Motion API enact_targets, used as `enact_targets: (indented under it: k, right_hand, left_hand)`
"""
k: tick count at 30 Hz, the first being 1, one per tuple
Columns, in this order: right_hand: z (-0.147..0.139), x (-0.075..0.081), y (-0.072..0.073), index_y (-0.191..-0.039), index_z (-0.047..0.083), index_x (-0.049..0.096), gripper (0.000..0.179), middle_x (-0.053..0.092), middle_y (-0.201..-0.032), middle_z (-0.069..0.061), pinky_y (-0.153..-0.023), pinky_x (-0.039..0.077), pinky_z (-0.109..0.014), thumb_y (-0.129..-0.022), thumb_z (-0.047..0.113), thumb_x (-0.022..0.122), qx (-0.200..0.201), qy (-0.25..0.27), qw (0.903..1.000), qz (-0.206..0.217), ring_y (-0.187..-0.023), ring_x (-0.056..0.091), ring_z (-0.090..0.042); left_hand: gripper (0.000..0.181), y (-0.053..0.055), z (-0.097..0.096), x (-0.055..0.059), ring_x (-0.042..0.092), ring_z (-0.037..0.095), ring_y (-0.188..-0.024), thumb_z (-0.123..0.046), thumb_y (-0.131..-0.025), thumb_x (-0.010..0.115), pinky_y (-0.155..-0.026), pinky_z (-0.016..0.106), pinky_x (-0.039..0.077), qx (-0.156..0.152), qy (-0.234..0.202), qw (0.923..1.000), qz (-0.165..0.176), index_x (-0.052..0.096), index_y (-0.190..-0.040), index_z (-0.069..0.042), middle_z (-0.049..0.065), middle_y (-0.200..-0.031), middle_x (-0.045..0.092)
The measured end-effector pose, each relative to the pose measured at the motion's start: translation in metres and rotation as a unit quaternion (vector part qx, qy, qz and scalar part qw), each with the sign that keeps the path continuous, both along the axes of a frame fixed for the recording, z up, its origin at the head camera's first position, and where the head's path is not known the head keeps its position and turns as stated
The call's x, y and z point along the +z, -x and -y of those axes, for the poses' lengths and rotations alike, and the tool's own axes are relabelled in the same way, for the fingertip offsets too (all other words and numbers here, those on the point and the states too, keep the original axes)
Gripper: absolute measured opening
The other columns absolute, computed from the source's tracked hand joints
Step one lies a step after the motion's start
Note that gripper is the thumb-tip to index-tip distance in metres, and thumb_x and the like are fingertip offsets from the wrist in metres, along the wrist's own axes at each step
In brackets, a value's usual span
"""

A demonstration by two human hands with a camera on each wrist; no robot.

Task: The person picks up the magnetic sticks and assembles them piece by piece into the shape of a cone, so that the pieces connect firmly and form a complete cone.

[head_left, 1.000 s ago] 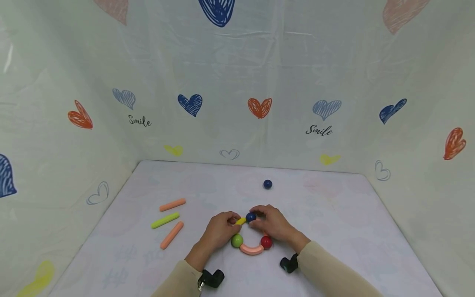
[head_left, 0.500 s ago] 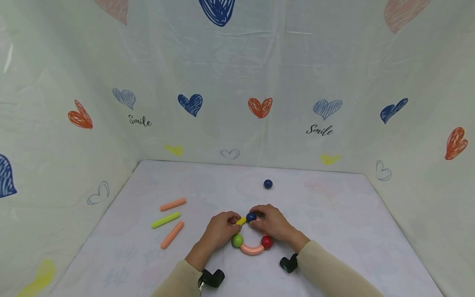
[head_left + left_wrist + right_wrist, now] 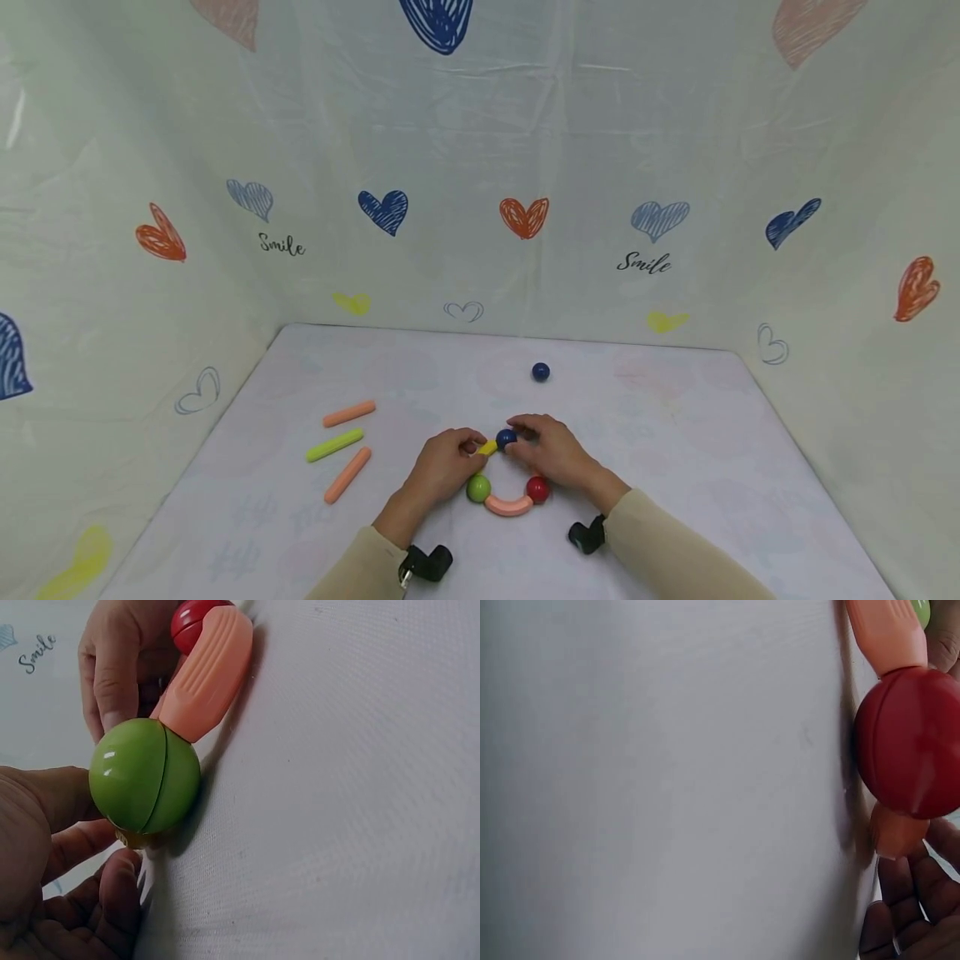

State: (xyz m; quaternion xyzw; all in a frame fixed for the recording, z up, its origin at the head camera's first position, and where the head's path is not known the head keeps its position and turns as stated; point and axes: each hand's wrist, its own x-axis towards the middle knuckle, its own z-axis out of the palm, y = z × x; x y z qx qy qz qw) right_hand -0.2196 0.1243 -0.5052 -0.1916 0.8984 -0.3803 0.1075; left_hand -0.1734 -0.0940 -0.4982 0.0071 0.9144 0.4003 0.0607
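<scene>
A ring of toy pieces lies on the table between the hands. My left hand (image 3: 447, 460) pinches a yellow curved piece (image 3: 487, 447), its fingers covering part of it. My right hand (image 3: 551, 450) has thumb and forefinger around a blue ball (image 3: 506, 439) that touches the yellow piece's end. A green ball (image 3: 144, 776) joins the yellow piece to a salmon curved piece (image 3: 210, 671). That piece meets a red ball (image 3: 911, 742), and an orange piece (image 3: 897, 831) runs from the red ball toward my right fingers, which partly hide it.
To the left lie two salmon sticks (image 3: 349, 414) and a lime-green stick (image 3: 334, 445). Behind the hands sits another blue ball (image 3: 541, 372) on the white table (image 3: 637, 400). A curtain (image 3: 570, 167) printed with hearts encloses the table's back and sides.
My right hand has shifted very slightly to the right at the blue ball, its fingers a little looser. My left hand stays at the yellow piece.
</scene>
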Motion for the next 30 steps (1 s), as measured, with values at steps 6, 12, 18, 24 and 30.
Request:
enact_targets:
  k: [6,12,18,24,30]
  right_hand:
    - [-0.014,0.003,-0.014,-0.142,0.015,0.065,0.050,0.069,-0.128,0.001,-0.108,0.051,-0.052,-0.098,0.038,0.073,-0.024,-0.001,0.9996,0.014,-0.119,0.062,-0.021]
    - [-0.029,0.005,-0.032,-0.148,0.015,0.059,0.071,0.065,-0.135,-0.001,-0.110,0.047,-0.057,-0.089,0.047,0.082,-0.019,-0.026,0.9992,0.024,-0.127,0.058,-0.025]
    - [-0.035,0.002,-0.044,-0.150,0.013,0.056,0.086,0.061,-0.146,-0.006,-0.115,0.042,-0.062,-0.081,0.055,0.088,0.008,-0.049,0.9987,0.010,-0.139,0.051,-0.034]
    - [-0.038,0.001,-0.047,-0.133,0.014,0.065,0.064,0.067,-0.128,0.002,-0.108,0.048,-0.053,-0.084,0.049,0.088,-0.017,-0.056,0.9973,-0.044,-0.122,0.059,-0.020]
    - [-0.040,0.000,-0.047,-0.110,0.023,0.072,0.033,0.067,-0.104,0.012,-0.098,0.049,-0.046,-0.089,0.045,0.084,-0.067,-0.048,0.9954,-0.050,-0.102,0.058,-0.011]
  left_hand:
    - [0.036,-0.003,0.011,0.001,0.058,0.014,-0.093,-0.030,-0.093,0.081,-0.080,0.033,0.052,-0.024,-0.026,0.9990,0.028,0.073,-0.125,-0.014,-0.002,-0.105,0.066]
    - [0.063,-0.007,0.029,0.005,0.056,0.017,-0.101,-0.035,-0.088,0.086,-0.087,0.034,0.051,-0.112,-0.058,0.9905,0.056,0.063,-0.142,-0.012,0.001,-0.114,0.062]
    - [0.055,-0.014,0.036,0.007,0.055,0.018,-0.103,-0.031,-0.086,0.088,-0.090,0.035,0.050,-0.161,-0.067,0.9835,0.049,0.066,-0.133,-0.015,0.001,-0.117,0.058]
    - [0.030,-0.017,0.031,0.005,0.052,0.016,-0.104,-0.032,-0.088,0.087,-0.089,0.033,0.048,-0.158,-0.047,0.9856,0.036,0.072,-0.113,-0.025,-0.001,-0.120,0.055]
    - [0.028,-0.017,0.026,0.000,0.051,0.016,-0.104,-0.036,-0.088,0.088,-0.090,0.034,0.047,-0.147,-0.033,0.9880,0.034,0.072,-0.109,-0.029,-0.003,-0.118,0.054]
